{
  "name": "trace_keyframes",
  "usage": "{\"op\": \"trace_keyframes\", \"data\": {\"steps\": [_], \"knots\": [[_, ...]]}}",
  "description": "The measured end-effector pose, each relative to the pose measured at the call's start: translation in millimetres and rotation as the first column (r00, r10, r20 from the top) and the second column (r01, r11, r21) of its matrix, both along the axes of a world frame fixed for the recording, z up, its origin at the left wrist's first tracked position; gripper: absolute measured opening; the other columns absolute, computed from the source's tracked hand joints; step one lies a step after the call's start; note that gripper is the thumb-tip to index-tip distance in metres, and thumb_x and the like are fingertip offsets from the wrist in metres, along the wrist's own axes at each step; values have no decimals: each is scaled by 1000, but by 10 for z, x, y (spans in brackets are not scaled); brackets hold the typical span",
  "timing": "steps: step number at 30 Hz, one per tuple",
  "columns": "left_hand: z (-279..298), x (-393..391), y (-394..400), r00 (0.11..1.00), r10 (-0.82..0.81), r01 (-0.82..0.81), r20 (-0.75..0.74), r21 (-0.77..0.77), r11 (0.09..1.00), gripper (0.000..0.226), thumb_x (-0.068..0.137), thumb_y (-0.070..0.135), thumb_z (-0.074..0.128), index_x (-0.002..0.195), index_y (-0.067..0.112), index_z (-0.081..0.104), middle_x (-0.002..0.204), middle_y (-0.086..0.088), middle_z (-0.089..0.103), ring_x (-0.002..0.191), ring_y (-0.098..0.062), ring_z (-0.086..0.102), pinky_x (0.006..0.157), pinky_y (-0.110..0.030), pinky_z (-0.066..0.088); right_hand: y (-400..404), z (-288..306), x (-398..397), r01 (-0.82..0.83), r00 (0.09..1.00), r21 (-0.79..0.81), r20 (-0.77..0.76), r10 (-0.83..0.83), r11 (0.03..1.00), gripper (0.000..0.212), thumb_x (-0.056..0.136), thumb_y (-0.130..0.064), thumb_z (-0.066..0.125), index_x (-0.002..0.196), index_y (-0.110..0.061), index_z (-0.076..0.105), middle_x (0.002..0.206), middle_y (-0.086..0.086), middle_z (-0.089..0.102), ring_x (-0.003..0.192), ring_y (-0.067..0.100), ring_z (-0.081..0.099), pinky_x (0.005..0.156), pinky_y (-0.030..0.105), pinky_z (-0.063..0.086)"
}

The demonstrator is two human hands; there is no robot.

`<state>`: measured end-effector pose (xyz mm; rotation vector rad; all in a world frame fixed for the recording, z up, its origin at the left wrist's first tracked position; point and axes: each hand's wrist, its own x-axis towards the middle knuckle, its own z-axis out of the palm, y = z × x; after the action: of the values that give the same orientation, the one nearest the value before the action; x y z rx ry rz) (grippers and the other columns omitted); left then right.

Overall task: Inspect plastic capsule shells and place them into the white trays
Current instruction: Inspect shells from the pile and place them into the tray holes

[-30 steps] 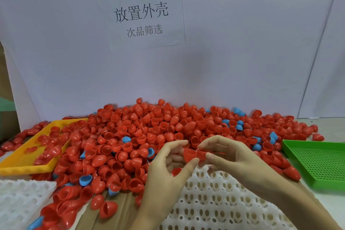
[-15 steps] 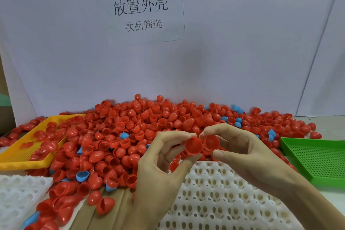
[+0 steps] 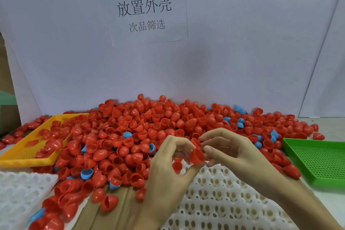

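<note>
Above the near white tray (image 3: pixel 220 198), both hands met over its perforated cups. Left hand (image 3: pixel 169 170) had its fingers curled, thumb and fingertips pinching a red shell (image 3: pixel 196 156), rounded end down and toward the camera. A second red shell (image 3: pixel 177 166) showed just below, against the left palm; whether it was gripped or merely resting there could not be told. Right hand (image 3: pixel 231 152) curved in from the other side, thumb tip touching or nearly touching the upper shell, fingers arched above it; whether it had a true hold of the shell could not be told.

Behind the hands lay a large heap of shells (image 3: pixel 158 128), nearly all red, a few blue ones (image 3: pixel 127 134) mixed in. Heap spilled into a yellow tray (image 3: pixel 24 160) on the left. A green tray (image 3: pixel 317 160) with a mesh floor sat on the right, just beside the heap's edge. Another white tray (image 3: pixel 20 190) lay at the near left corner, loose shells along its right side. A paper sign (image 3: pixel 143 9) with printed characters was fixed to the white backboard (image 3: pixel 242 43).
</note>
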<state>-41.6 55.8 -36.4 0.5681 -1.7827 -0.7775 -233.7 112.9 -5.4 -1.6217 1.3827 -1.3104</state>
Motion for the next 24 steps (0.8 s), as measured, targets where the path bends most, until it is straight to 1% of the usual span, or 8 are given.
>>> {"op": "trace_keyframes", "data": {"steps": [7,10,12,14,16,17,20,24], "knots": [[-116,-37,-64,993,-5,17,121,-96,995,32,87,38,86,107,37,61,105,12,63,100,-17,67,84,-27,55,-23,-43,4,29,990,40,-138,-23,999,5,95,-26,77,99,-26,77,98,-2,78,77,21,78,69,29,62],[-152,9,-118,969,12,6,248,-70,998,60,75,68,83,124,47,53,115,21,53,114,-11,57,93,-18,47,-89,-144,30,99,962,-12,-255,-99,995,7,95,-27,77,97,-34,75,89,-6,77,68,16,78,64,26,62],[-148,54,-167,974,67,-68,214,-5,998,61,77,83,68,125,49,52,114,21,52,114,-9,54,93,-15,44,-191,-205,44,148,918,-39,-367,-152,988,10,97,-27,76,95,-37,72,82,-10,76,64,10,75,63,23,61],[-116,74,-202,984,176,-177,19,135,975,43,91,78,51,114,44,58,99,13,58,93,-7,59,81,-17,47,-330,-228,40,168,861,-33,-483,-163,985,9,98,-24,73,97,-33,71,77,-9,74,62,5,73,61,20,59],[-89,85,-237,945,289,-234,-153,302,924,43,104,66,37,102,30,61,82,2,58,71,-3,56,69,-15,48,-455,-231,50,150,801,7,-587,-117,989,7,100,-21,70,100,-27,71,74,-6,72,62,1,70,61,16,55],[-92,93,-259,924,339,-259,-178,361,896,46,105,62,33,98,25,60,78,2,58,69,-4,55,67,-15,47,-506,-234,63,135,765,28,-638,-86,991,6,100,-20,69,102,-25,72,74,-6,72,63,0,69,62,15,54],[-182,74,-279,911,405,-345,-83,385,856,37,105,50,35,94,24,59,88,4,62,88,-8,59,79,-21,44,-606,-264,116,129,655,48,-754,-49,990,8,99,-23,69,106,-21,73,79,-13,68,68,2,66,65,15,54],[-335,-28,-221,883,442,-454,155,48,890,17,105,42,45,95,31,53,99,16,52,105,-4,44,87,-23,38,-668,-325,208,155,559,46,-828,-49,987,15,96,-16,67,109,-20,73,88,-11,64,83,9,65,72,20,56]]}}
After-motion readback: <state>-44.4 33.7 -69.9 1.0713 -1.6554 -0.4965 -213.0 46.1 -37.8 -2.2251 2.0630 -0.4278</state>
